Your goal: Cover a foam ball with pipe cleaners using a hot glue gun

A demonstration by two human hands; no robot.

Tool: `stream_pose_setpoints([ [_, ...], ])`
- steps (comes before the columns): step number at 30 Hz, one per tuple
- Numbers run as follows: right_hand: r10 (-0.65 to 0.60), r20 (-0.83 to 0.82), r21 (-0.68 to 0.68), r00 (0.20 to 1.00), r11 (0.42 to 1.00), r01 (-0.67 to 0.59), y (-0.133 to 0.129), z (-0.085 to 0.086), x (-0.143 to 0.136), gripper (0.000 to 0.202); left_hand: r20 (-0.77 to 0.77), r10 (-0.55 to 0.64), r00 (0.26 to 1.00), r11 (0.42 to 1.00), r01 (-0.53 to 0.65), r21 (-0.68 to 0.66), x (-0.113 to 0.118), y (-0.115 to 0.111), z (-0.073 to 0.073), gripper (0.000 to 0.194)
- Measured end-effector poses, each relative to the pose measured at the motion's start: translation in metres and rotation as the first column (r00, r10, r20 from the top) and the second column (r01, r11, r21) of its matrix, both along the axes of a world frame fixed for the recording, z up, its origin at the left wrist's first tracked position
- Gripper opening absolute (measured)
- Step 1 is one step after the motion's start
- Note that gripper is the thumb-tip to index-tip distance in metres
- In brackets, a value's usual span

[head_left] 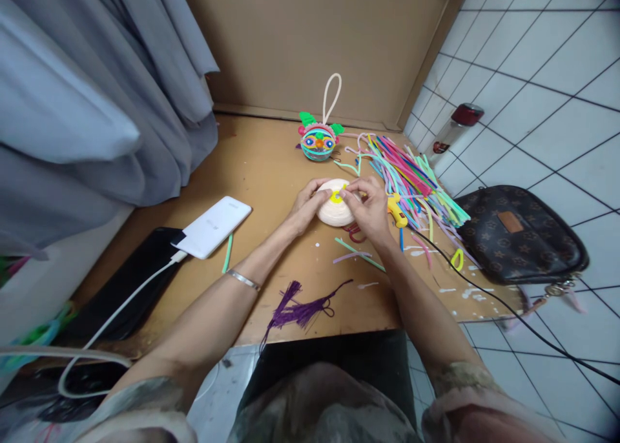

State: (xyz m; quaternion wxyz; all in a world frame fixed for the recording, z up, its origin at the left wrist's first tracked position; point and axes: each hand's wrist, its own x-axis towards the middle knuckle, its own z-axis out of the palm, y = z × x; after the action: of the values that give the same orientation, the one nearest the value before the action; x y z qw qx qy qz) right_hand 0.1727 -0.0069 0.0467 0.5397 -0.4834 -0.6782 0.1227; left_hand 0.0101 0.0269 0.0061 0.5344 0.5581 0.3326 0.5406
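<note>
My left hand [309, 204] grips the left edge of a cream-white round coiled disc [334, 216], its thumb lying over the top. A small yellow curled piece [336, 195], apparently pipe cleaner, sits at the middle of the disc. The fingers of my right hand [369, 204] are pinched together at the right side of this yellow piece. Just right of that hand lies a yellow hot glue gun [397, 210], partly hidden. Beyond the disc stands a finished-looking round ornament [318, 141] with blue eyes, green ears and a cream loop.
A heap of coloured pipe cleaners [407, 172] spreads at the right, near a brown patterned bag [523, 233] and a clear bottle [455, 130]. Purple tassels [303, 310] lie by the front edge. On the left rests a white power bank [213, 226] with a cable. A black cord [477, 278] crosses the right side.
</note>
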Motion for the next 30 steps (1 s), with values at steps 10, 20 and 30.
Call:
stream_pose_setpoints([
  [10, 0.033, -0.019, 0.064, 0.999, 0.997, -0.032, 0.0035, -0.0047, 0.0028, 0.014, -0.029, 0.014, 0.999, 1.000, -0.014, 0.016, -0.0008, -0.0007, -0.0003, 0.056],
  [20, 0.025, -0.008, 0.037, 1.000, 0.999, -0.025, 0.0032, -0.0038, 0.0030, 0.015, -0.082, 0.055, 0.995, 0.997, -0.051, 0.052, -0.0011, -0.0016, -0.0030, 0.061],
  [30, 0.022, 0.002, 0.049, 1.000, 0.999, -0.022, 0.0055, -0.0067, 0.0040, 0.017, -0.130, 0.099, 0.987, 0.992, -0.086, 0.096, 0.0021, 0.0020, -0.0063, 0.057],
])
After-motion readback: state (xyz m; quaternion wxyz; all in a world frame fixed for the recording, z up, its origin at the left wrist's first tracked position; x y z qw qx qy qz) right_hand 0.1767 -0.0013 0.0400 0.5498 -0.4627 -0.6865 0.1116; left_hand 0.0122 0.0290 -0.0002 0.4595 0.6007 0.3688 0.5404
